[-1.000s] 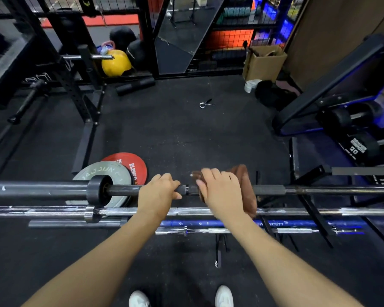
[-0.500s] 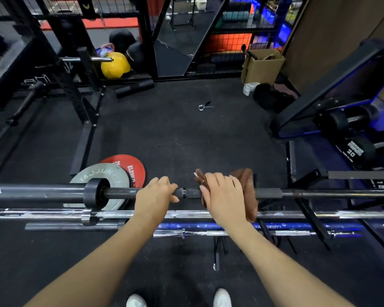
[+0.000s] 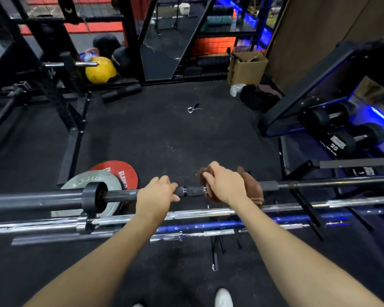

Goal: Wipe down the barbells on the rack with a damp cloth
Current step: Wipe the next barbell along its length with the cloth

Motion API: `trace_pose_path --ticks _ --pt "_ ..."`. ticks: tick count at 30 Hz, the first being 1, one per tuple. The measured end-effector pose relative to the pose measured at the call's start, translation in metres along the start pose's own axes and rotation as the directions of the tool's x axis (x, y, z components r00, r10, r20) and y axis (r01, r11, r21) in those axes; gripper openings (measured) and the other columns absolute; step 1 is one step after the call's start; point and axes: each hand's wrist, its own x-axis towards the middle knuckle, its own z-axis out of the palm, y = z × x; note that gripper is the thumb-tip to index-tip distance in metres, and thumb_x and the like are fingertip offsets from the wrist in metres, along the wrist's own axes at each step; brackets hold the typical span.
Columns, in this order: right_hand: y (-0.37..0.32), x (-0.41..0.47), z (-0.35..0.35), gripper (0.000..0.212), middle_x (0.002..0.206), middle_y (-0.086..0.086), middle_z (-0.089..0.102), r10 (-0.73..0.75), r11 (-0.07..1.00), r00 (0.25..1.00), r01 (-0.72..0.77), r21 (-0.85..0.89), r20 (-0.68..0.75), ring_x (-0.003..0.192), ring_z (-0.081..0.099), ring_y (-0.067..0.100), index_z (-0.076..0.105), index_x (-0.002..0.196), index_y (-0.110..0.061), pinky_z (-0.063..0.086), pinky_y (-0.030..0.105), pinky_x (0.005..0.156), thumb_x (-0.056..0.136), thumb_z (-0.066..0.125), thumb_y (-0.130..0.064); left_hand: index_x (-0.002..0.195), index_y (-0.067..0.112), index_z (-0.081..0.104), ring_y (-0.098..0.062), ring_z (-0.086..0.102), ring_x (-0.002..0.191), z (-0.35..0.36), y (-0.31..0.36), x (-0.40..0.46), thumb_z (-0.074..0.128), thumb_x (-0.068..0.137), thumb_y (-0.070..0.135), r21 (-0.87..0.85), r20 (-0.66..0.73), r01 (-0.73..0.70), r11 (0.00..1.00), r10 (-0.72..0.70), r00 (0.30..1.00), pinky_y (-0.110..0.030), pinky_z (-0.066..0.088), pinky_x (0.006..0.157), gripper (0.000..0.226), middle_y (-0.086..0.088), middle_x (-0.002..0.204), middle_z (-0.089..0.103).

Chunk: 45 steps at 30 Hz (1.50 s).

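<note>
The left hand (image 3: 156,194) curls around the top black barbell (image 3: 120,193). Just to its 3 o'clock, the right hand (image 3: 225,185) grips a brown cloth (image 3: 252,187) wrapped over the same barbell. Risk: the barbell may roll on the rack (image 3: 306,202) if the left hand loosens, or the cloth may snag at the collar (image 3: 192,191). Readable: "ELEIKO", partly hidden, on the red plate (image 3: 118,171) at 10 o'clock; "20" on a dumbbell (image 3: 341,140) at 2 o'clock.
</note>
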Motion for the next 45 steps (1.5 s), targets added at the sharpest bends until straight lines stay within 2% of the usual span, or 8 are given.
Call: trace_pose_path --ticks 9,18,23,28,31,37,40,45 --pt "-0.028 -0.043 0.000 0.035 0.113 0.005 0.067 0.108 0.965 0.982 -0.066 0.253 -0.157 0.104 0.059 0.027 0.058 0.125 -0.020 0.039 0.032 0.084 0.091 0.054 -0.011 0.119 0.023 0.062 -0.018 0.049 0.112 -0.009 -0.012 0.003 0.057 0.090 0.041 -0.089 -0.004 -0.130 0.988 0.130 0.991 -0.033 0.043 0.079 0.034 0.001 0.113 0.054" --pt "-0.050 -0.082 -0.031 0.023 0.092 0.004 0.064 0.364 0.692 0.922 -0.174 0.701 -0.130 0.090 0.059 0.018 0.066 0.103 -0.003 0.042 0.024 0.081 0.082 0.063 0.005 0.133 0.022 0.052 -0.020 0.053 0.111 -0.037 -0.009 -0.022 0.061 0.090 0.028 -0.494 -0.067 -0.272 0.826 0.276 0.959 -0.029 0.039 0.090 0.044 -0.002 0.117 0.052" --pt "-0.055 -0.099 -0.056 0.019 0.086 0.008 0.061 0.439 0.360 0.899 -0.157 0.920 -0.018 0.075 0.056 0.016 0.059 0.089 -0.011 0.046 0.030 0.075 0.085 0.062 0.006 0.144 0.015 0.036 -0.021 0.049 0.123 -0.050 -0.008 -0.039 0.076 0.078 0.021 -0.717 0.025 -0.141 0.682 0.227 0.974 -0.031 0.038 0.104 0.078 -0.009 0.138 0.047" --pt "-0.063 -0.112 -0.082 0.009 0.092 0.021 0.062 0.201 -0.019 0.959 -0.201 0.979 0.201 0.079 0.060 0.029 0.060 0.097 -0.003 0.051 0.043 0.082 0.091 0.054 0.000 0.147 0.022 0.028 -0.019 0.042 0.131 -0.066 -0.008 -0.060 0.091 0.056 0.024 -0.896 0.142 0.024 0.444 0.236 0.961 -0.037 0.035 0.109 0.111 0.004 0.143 0.042" --pt "-0.061 -0.126 -0.099 0.011 0.096 0.023 0.061 0.122 -0.034 0.963 -0.237 0.971 0.239 0.081 0.060 0.030 0.061 0.099 -0.002 0.050 0.040 0.082 0.093 0.052 -0.006 0.122 0.010 0.057 -0.026 0.065 0.102 -0.078 -0.001 -0.077 0.089 0.054 0.021 -0.960 0.274 0.229 0.161 0.377 0.885 -0.042 0.052 0.090 0.075 -0.009 0.114 0.068" --pt "-0.033 -0.164 -0.108 0.067 0.132 0.020 0.056 -0.107 -0.409 0.936 -0.348 0.843 0.335 0.121 0.055 0.031 0.056 0.132 -0.006 0.043 0.046 0.103 0.094 0.034 -0.057 0.107 0.005 0.064 -0.022 0.069 0.091 -0.087 0.042 -0.104 0.066 0.084 0.014 -0.966 0.217 0.254 -0.045 0.389 0.895 -0.030 0.055 0.078 0.025 -0.013 0.103 0.071" --pt "-0.014 -0.187 -0.092 0.082 0.105 0.009 0.070 0.058 -0.354 0.915 -0.356 0.865 0.400 0.095 0.066 0.024 0.066 0.119 -0.014 0.045 0.041 0.093 0.083 0.029 -0.078 0.107 0.008 0.063 -0.024 0.067 0.091 -0.090 0.062 -0.113 0.058 0.091 0.015 -0.941 0.203 0.274 -0.199 0.317 0.926 -0.037 0.052 0.089 0.018 -0.013 0.102 0.071" --pt "-0.013 -0.207 -0.073 0.027 0.086 0.002 0.066 0.093 -0.232 0.930 -0.327 0.916 0.355 0.075 0.056 0.013 0.067 0.101 -0.014 0.042 0.027 0.078 0.086 0.061 -0.036 0.104 0.014 0.063 -0.022 0.068 0.085 -0.092 0.073 -0.117 0.056 0.094 0.030 -0.909 0.274 0.323 -0.262 0.208 0.939 -0.036 0.053 0.075 0.020 -0.009 0.097 0.072"
